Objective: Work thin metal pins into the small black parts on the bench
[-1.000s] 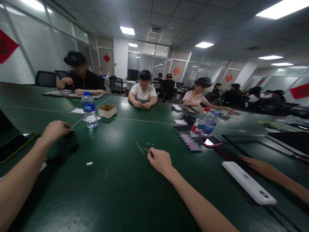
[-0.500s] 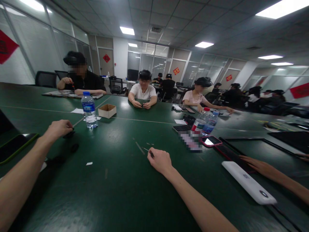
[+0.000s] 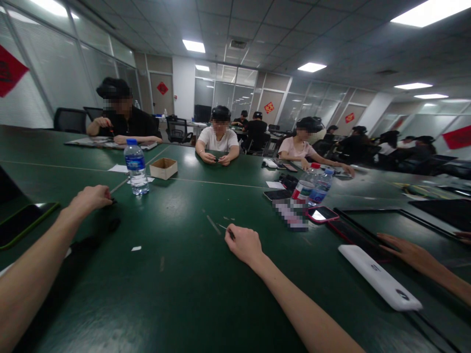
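My left hand (image 3: 91, 198) reaches over the left of the green table (image 3: 176, 274), its fingers closed on a small black object (image 3: 114, 201); most of that object is hidden. A second small black piece (image 3: 114, 225) lies on the table just nearer to me. My right hand (image 3: 245, 242) rests on the table's middle, fingers curled round a slim tool (image 3: 231, 234) with a dark handle and a thin metal tip pointing left. Its exact kind cannot be made out. Between the two arms lies a small white scrap (image 3: 136, 248).
A water bottle (image 3: 136, 169) and an open cardboard box (image 3: 163, 168) stand ahead. To the right are two more bottles (image 3: 306, 184), phones (image 3: 322, 214), a white power bank-like device (image 3: 379, 277) with a cable, and another person's hand (image 3: 405, 252). A green-edged phone (image 3: 27, 223) lies left.
My left hand has lowered slightly and shifted a little, with the black object now more covered by its fingers. My right hand has stayed still. The neighbour's hand at right has slid rightward.
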The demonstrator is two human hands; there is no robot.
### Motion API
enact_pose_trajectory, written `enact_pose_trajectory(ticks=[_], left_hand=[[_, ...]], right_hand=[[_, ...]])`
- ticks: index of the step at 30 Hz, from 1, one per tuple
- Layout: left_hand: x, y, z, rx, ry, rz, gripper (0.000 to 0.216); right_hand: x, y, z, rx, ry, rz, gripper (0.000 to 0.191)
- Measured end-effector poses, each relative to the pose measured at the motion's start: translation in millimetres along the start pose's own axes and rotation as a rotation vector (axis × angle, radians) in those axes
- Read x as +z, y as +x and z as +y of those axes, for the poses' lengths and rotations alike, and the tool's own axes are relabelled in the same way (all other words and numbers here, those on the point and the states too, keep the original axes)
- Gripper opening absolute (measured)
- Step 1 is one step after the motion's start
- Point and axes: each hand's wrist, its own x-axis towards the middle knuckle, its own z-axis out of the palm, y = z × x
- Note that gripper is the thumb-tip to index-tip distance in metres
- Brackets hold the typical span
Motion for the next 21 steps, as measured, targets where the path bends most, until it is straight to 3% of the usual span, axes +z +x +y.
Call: enact_pose_trajectory(ticks=[11,21], left_hand=[[-6,-3,14,-0.031,0.073,-0.077,0.037],[-2,1,4,-0.017,0.05,-0.055,0.042]], right_hand=[[-3,-1,-4,0.035,-0.076,-0.012,0.033],[-3,-1,-3,0.034,-0.013,-0.02,0.032]])
